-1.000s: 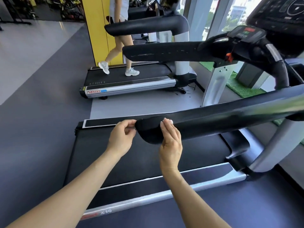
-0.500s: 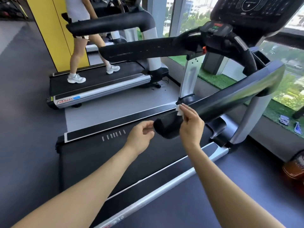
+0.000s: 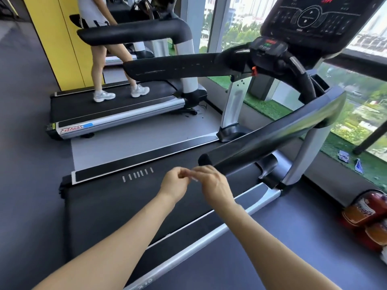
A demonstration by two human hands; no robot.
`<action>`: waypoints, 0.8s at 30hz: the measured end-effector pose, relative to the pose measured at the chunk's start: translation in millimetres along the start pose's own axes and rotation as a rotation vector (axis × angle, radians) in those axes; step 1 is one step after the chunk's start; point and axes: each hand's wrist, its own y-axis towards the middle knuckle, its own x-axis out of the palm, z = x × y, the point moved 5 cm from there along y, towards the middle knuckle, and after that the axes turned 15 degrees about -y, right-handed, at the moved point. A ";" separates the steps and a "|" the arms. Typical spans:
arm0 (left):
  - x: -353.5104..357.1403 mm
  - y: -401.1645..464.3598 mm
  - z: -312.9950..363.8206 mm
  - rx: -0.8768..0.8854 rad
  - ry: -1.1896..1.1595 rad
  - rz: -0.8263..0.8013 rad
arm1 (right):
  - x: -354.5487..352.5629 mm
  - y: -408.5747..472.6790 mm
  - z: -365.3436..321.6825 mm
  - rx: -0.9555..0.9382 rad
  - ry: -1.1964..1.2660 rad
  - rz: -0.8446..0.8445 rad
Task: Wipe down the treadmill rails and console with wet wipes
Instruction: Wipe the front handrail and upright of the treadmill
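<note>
Just below the near end of the black padded treadmill rail (image 3: 270, 139), both hands meet over the dark running belt (image 3: 117, 206). Left hand (image 3: 174, 185) has fingers curled toward the right hand (image 3: 213, 185), fingertips of the two touching or almost touching. A small white bit, likely the wet wipe (image 3: 193, 178), shows between them, blurred; looks pinched by both hands but exact grip hard to tell. Neither hand touches the rail; its rounded end sits just above and right of the right hand.

That rail runs up and right to a silver upright post (image 3: 303, 155). Far rail (image 3: 178, 66), black with scuff marks, runs across the middle to the small control panel with red and green buttons (image 3: 268, 46). Large black console screen (image 3: 318, 17) sits top right, tilted. An orange-red clip (image 3: 254, 71) hangs under the panel.

Silver side strip of the treadmill deck (image 3: 188, 254) runs near, bottom centre. On the far left a second treadmill (image 3: 117, 114) with a person in white trainers (image 3: 104, 95) standing on its belt, yellow wall panel (image 3: 56, 38) behind. Right side: window glass (image 3: 366, 101) with green artificial turf strip (image 3: 268, 107) at its base. Red and orange canisters (image 3: 368, 214) sit on the grey floor (image 3: 27, 143) at the right edge.
</note>
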 end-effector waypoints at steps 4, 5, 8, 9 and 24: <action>-7.2 0.0 -9.9 -0.025 0.009 -0.018 | -27.2 -12.4 30.4 0.181 0.051 0.230; -5.7 0.0 -9.5 -0.026 0.013 -0.022 | -35.6 -9.2 48.4 0.320 0.061 0.297; 7.1 -1.4 -6.9 -0.009 0.012 -0.057 | -35.3 -4.8 86.5 0.716 0.144 0.328; 11.3 -1.4 -6.3 -0.008 0.020 -0.065 | -29.1 -5.9 81.3 0.744 0.149 0.317; -2.8 -9.9 -19.2 -0.018 0.040 0.001 | 2.0 2.9 9.7 -0.459 -0.472 0.237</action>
